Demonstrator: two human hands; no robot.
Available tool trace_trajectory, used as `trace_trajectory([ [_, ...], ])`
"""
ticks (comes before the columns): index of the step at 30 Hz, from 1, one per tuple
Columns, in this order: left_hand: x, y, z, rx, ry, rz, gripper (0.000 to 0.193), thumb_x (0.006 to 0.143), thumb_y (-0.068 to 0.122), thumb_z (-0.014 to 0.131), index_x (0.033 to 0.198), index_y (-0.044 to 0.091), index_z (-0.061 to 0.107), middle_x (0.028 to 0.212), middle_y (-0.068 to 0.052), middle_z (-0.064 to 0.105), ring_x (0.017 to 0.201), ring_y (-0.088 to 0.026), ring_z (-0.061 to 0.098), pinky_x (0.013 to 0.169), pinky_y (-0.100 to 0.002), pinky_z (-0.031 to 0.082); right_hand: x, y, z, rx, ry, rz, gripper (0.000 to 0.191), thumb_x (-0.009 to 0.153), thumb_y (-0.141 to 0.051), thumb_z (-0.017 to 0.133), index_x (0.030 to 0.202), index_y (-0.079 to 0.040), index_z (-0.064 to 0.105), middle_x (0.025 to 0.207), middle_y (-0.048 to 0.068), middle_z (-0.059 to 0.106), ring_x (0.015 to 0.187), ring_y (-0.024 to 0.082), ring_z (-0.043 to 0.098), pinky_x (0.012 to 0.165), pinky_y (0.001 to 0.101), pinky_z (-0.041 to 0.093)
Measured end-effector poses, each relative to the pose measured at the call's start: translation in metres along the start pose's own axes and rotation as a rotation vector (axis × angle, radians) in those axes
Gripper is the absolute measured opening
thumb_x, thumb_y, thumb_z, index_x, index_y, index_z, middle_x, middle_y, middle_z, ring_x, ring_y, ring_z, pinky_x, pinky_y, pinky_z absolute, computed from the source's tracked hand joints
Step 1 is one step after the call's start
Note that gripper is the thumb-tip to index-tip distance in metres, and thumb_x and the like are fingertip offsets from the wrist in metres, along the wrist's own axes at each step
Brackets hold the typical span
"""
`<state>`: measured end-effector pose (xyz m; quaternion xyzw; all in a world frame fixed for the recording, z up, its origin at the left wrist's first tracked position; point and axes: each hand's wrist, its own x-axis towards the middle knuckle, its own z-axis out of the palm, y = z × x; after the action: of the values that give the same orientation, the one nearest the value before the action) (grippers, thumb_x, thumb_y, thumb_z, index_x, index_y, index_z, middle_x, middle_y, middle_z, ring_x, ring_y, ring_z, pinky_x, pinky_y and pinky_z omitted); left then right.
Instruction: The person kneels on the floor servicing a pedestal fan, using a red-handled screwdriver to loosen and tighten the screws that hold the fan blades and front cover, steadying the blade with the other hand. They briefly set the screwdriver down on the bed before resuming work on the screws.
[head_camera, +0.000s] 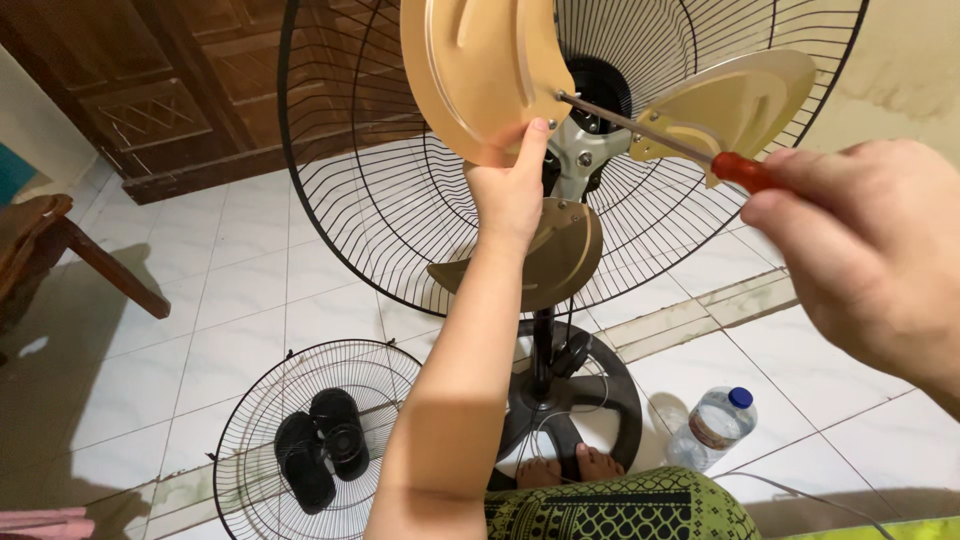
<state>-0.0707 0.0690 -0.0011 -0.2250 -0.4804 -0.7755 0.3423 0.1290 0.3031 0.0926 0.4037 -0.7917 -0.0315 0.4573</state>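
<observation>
The right hand is clamped on a red-handled screwdriver, its tip at the fan hub. The left hand pinches a gold blade steady. Likely loosening a hub screw; next, steady turning pressure.

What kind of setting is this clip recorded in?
Probably a room in a home: white tiled floor, a carved wooden door, and black sandals lying on a detached fan grille beside a standing fan.
</observation>
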Motion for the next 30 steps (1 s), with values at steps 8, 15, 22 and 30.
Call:
trace_trajectory([
  [8, 0.001, -0.007, -0.001, -0.043, 0.011, 0.008, 0.015, 0.096, 0.006, 0.074, 0.104, -0.007, 0.074, 0.102, -0.008, 0.074, 0.095, -0.015, 0.068, 0.088, -0.029, 0.054, 0.006, 0.003, -0.005, -0.214, 0.122, -0.132, 0.054, 0.087, 0.004, 0.077, 0.132, -0.004, 0.049, 0.11, 0.021, 0.064, 0.089, 0.033, 0.058, 0.074, 0.0445, 0.048],
  [15, 0.0, -0.008, -0.002, -0.062, 0.011, -0.04, 0.016, 0.096, 0.008, 0.074, 0.104, -0.006, 0.074, 0.101, -0.007, 0.074, 0.093, -0.015, 0.068, 0.086, -0.029, 0.054, 0.0, 0.014, -0.004, -0.192, 0.094, -0.289, 0.049, 0.084, 0.006, 0.078, 0.125, -0.007, 0.056, 0.111, 0.021, 0.068, 0.092, 0.035, 0.063, 0.076, 0.0488, 0.047],
  [22, -0.001, -0.002, -0.003, 0.0, 0.001, -0.007, 0.016, 0.095, 0.008, 0.075, 0.103, -0.006, 0.074, 0.102, -0.007, 0.075, 0.095, -0.015, 0.068, 0.089, -0.029, 0.054, -0.009, 0.005, 0.003, -0.09, 0.071, 0.037, 0.052, 0.09, -0.002, 0.076, 0.133, -0.002, 0.047, 0.097, 0.019, 0.062, 0.079, 0.033, 0.056, 0.074, 0.0462, 0.046],
  [30, -0.002, -0.007, -0.005, -0.057, 0.015, -0.06, 0.016, 0.096, 0.009, 0.074, 0.103, -0.006, 0.074, 0.099, -0.007, 0.075, 0.093, -0.015, 0.069, 0.088, -0.029, 0.055, 0.001, 0.014, -0.005, -0.136, 0.076, -0.246, 0.057, 0.084, 0.006, 0.08, 0.128, -0.01, 0.048, 0.106, 0.017, 0.067, 0.086, 0.035, 0.065, 0.079, 0.05, 0.046],
])
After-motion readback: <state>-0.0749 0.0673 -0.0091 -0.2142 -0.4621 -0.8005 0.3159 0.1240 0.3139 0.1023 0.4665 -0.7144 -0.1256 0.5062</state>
